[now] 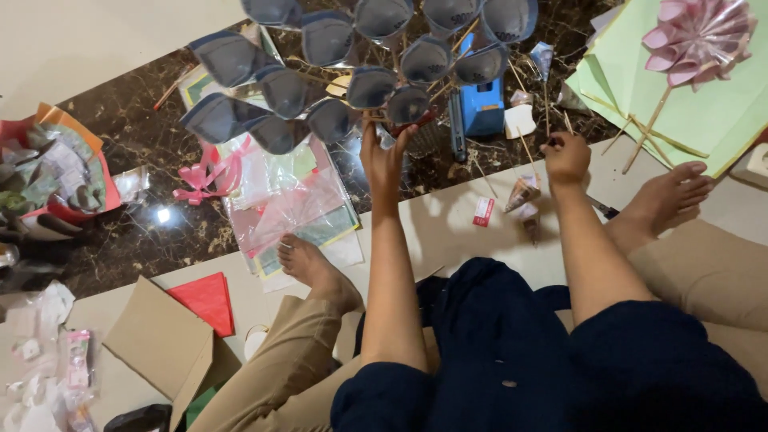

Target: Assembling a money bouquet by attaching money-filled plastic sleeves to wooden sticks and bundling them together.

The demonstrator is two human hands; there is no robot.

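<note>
My left hand [382, 156] reaches forward and grips the gathered sticks of a bouquet of blue-grey paper cones [352, 68], which fans out above it over the dark marble floor. My right hand [565, 156] is closed on a thin wooden skewer [526, 152] that slants up to the left. Just below that hand lie small rolled paper cones [524, 200] on the pale floor. My bare feet [316, 268] rest on either side, and my legs are spread.
A blue tape dispenser [482, 108] and a white block lie beyond the hands. Green paper sheets [688, 112] with a pink folded flower [700, 36] sit at the right. Clear plastic wrap with pink ribbon [280, 200], red paper [206, 300] and cardboard [164, 344] lie left.
</note>
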